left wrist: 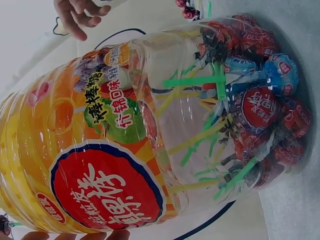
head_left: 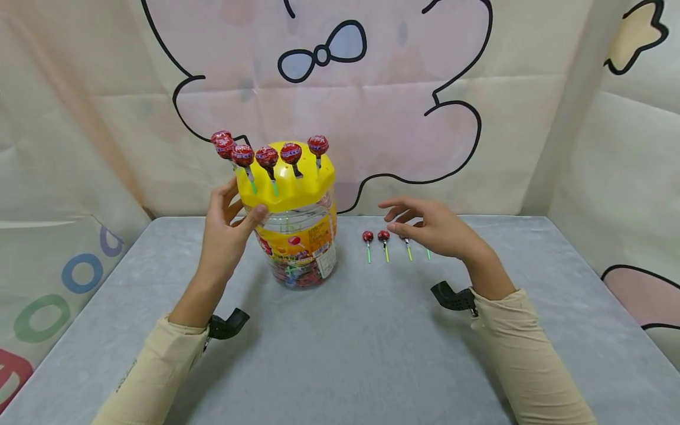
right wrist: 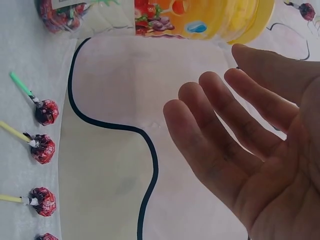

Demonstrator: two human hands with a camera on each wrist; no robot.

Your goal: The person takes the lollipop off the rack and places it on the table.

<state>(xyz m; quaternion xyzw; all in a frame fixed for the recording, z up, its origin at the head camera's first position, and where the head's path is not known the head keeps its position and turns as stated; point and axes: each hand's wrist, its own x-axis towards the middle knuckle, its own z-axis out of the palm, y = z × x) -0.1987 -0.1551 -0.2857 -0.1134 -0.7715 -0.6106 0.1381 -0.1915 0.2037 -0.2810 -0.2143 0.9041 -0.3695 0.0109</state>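
The left hand [head_left: 219, 237] gripped the lollipop jar [head_left: 300, 239], which likely needed steady bracing, while the right hand [head_left: 434, 227], loosely spread, hovered near lollipops [head_left: 383, 236] at the jar's three o'clock.

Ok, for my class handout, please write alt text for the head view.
A person's left hand holds a clear candy jar with red lollipops standing in its yellow lid. The empty right hand hovers near four more lollipops lying in a row on a grey table.
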